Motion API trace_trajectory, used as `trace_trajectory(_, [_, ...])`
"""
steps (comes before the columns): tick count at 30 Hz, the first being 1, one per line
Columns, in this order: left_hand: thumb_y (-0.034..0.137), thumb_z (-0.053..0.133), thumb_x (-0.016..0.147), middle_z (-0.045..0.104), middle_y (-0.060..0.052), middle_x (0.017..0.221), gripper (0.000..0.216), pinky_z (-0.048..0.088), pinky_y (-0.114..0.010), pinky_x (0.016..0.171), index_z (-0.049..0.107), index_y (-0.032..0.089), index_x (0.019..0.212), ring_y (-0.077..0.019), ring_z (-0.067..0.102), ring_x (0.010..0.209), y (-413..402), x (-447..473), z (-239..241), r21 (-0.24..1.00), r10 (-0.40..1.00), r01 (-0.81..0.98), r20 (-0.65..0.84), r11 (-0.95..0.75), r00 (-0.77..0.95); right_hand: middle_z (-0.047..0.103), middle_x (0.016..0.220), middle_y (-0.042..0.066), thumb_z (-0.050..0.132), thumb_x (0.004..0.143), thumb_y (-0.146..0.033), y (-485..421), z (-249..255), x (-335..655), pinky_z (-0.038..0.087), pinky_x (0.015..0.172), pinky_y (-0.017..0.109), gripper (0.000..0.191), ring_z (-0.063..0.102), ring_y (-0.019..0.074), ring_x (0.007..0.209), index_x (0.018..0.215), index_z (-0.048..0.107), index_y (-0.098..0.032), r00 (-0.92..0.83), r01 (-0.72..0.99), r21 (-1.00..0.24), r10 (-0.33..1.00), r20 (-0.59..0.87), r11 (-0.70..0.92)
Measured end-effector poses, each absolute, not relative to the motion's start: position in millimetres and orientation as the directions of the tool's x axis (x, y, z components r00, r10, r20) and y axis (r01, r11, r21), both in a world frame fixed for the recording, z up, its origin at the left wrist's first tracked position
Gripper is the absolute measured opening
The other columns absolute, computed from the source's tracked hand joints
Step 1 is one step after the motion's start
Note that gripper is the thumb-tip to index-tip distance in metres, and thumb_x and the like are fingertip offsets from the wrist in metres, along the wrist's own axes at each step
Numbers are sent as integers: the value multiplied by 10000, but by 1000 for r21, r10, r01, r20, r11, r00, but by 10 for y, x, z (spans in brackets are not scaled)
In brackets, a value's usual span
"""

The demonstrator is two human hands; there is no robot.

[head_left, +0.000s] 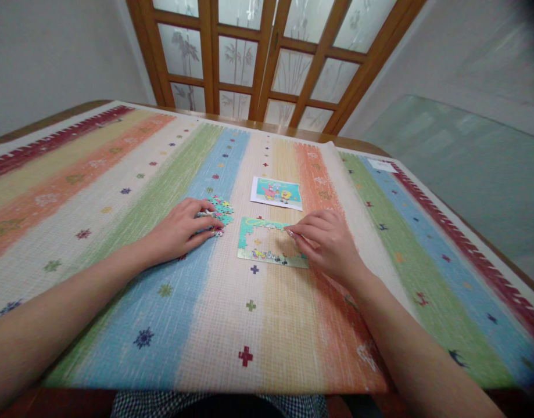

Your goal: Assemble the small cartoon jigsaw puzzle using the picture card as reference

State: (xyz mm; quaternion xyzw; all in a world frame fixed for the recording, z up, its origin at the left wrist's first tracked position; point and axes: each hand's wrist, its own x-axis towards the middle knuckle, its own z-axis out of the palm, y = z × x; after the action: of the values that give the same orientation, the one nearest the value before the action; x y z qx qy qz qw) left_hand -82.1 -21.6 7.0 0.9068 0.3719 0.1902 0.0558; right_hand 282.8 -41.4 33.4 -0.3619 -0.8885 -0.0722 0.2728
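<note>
My right hand (328, 238) pinches a small jigsaw piece (289, 233), mostly hidden by the fingertips, over the right side of a partly assembled puzzle (244, 254). The puzzle's border is joined into a frame, teal above and greenish below with small figures, and tablecloth shows through its middle. To the left, my left hand (183, 227) rests with its fingers apart at a pile of loose puzzle pieces (225, 210), mostly teal. Its fingertips touch the near edge of the pile and cover some pieces.
Behind the puzzle lies a printed picture card (278, 193) with a pink and a yellow cartoon figure. A striped tablecloth (223, 325) covers the table. A white label (383, 166) is at the far right. Wood-framed glass doors (262, 64) stand beyond the table.
</note>
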Motion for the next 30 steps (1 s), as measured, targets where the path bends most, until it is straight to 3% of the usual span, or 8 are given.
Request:
trace_trajectory(9, [454,481,1037,563,-103,1309,303,387,-486,1075,673,227,1097,-284,516,1210,-203,-782,67,255,718,672,279,-695,637,751,850,40,591,994,-244,-414,320,2813,402,839,407,164,615,226,870,983,752,-216,-592,676,-69,596,543,733])
trace_trajectory(15, [430,522,1023,608,-102,1199,265,397,-467,1038,628,194,1080,-275,519,1169,-192,-786,47,307,713,644,297,-701,635,751,850,43,589,996,-248,-419,324,2806,400,834,408,168,612,228,867,978,752,-213,-595,673,-68,594,541,736])
trace_trajectory(23, [420,600,988,635,-48,954,235,441,-366,870,619,186,984,-222,555,941,-182,-767,37,413,734,608,327,-677,595,748,841,40,591,993,-236,-414,313,2815,403,832,417,161,616,231,866,976,749,-210,-594,670,-81,598,539,738])
trace_trajectory(30, [415,550,1005,699,-45,938,256,459,-355,855,687,199,995,-214,612,920,-171,-790,75,460,779,629,367,-627,508,750,863,39,597,990,-238,-404,293,2825,401,837,414,151,611,230,873,985,746,-216,-598,667,-85,601,530,740])
